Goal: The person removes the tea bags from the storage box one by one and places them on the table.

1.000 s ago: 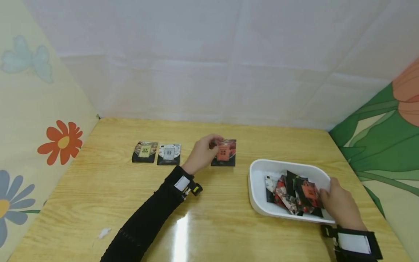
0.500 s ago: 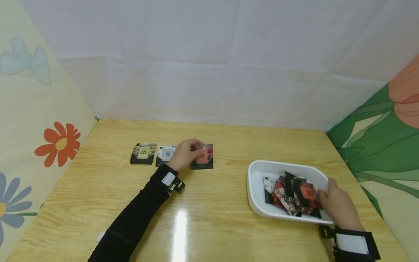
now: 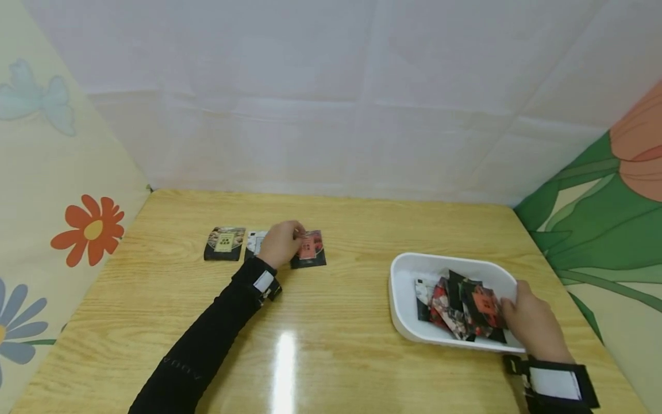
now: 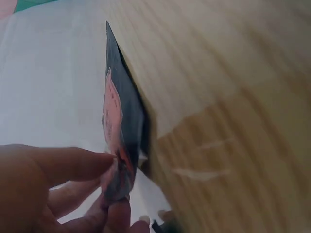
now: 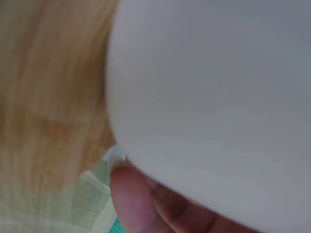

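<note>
My left hand [image 3: 279, 244] pinches a black packet with a red label [image 3: 309, 250] by its left edge. In the left wrist view, thumb and fingers [image 4: 77, 165] squeeze one end of the packet [image 4: 131, 111], whose far part stands close to the wood. A packet with a pale label [image 3: 252, 244] lies partly hidden under that hand. Farther left lies a packet with a yellow label [image 3: 224, 244]. My right hand [image 3: 535, 322] holds the right end of a white plastic tub [image 3: 400, 305]. Its fingers [image 5: 133, 196] press the tub's outer wall [image 5: 209, 111] in the right wrist view.
Several packets [image 3: 460, 305] are heaped inside the tub. The wooden tabletop [image 3: 351, 322] ends at a white cloth [image 3: 331, 144] at the back. Painted panels with flowers [image 3: 93, 230] stand at both sides.
My left hand has carried the red-labelled packet leftward, next to the pale-labelled one, which it now partly covers. My right hand has kept its hold on the tub.
</note>
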